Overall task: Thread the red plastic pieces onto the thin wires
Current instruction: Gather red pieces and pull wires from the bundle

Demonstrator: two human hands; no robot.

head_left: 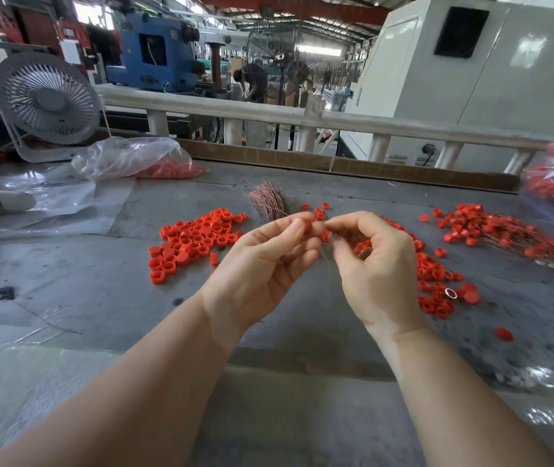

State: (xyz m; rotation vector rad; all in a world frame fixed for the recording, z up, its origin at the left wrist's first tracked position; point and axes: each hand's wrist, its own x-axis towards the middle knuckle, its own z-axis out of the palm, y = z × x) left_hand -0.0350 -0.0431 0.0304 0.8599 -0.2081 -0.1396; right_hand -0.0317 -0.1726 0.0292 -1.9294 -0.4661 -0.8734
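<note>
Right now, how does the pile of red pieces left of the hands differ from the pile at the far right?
The left pile is loose pieces packed close together, with no wire showing among them. The right pile is spread wider and has thin wires running through it, so it looks already threaded. Both are the same red pieces, lying on the grey table.

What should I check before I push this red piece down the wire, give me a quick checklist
1. Left hand pinches a red piece: ok.
2. Right hand pinches by a second red piece, fingertips meeting the left's: ok.
3. Thin wire hangs below the fingers: ok.
4. Wire tip through the piece's hole: cannot tell, fingers hide it.
5. Loose pile of pieces lies left on the table: ok.
6. Wire bundle lies behind the hands: ok.
</note>
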